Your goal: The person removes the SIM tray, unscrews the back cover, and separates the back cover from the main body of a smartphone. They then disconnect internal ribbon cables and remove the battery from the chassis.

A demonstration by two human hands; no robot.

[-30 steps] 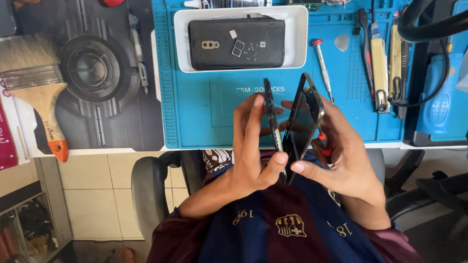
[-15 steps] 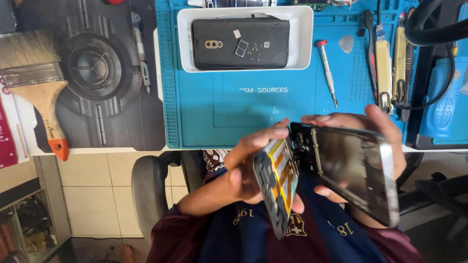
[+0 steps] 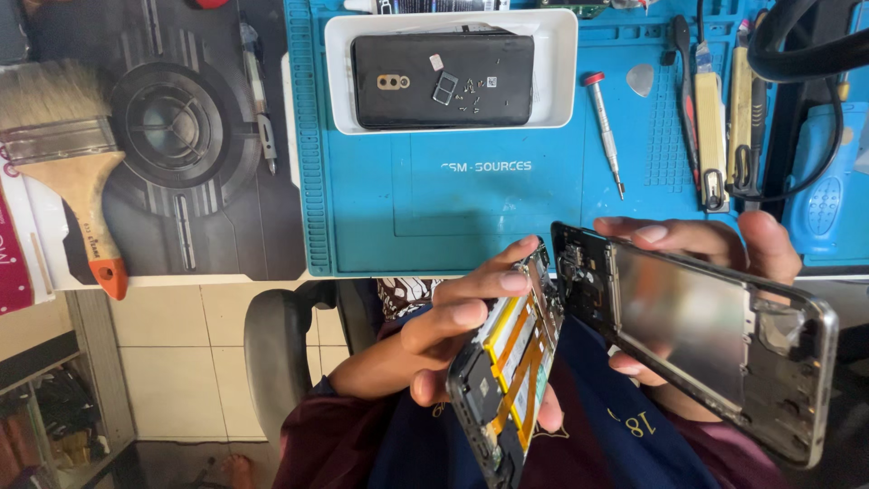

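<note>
Two phone halves, lower centre: left hand [image 3: 453, 335] pinching the battery half [image 3: 507, 362], right hand [image 3: 715, 249] gripping the metal frame [image 3: 706, 335]; any joining ribbon could tear if spread wider.

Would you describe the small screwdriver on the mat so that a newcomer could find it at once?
Start at the blue work mat and its white tray. Just right of the tray lies the screwdriver, slim and silver. Its red cap sets it apart from the tweezers farther right.

Two phone halves [image 3: 507, 380], one brush [image 3: 68, 154]
</note>
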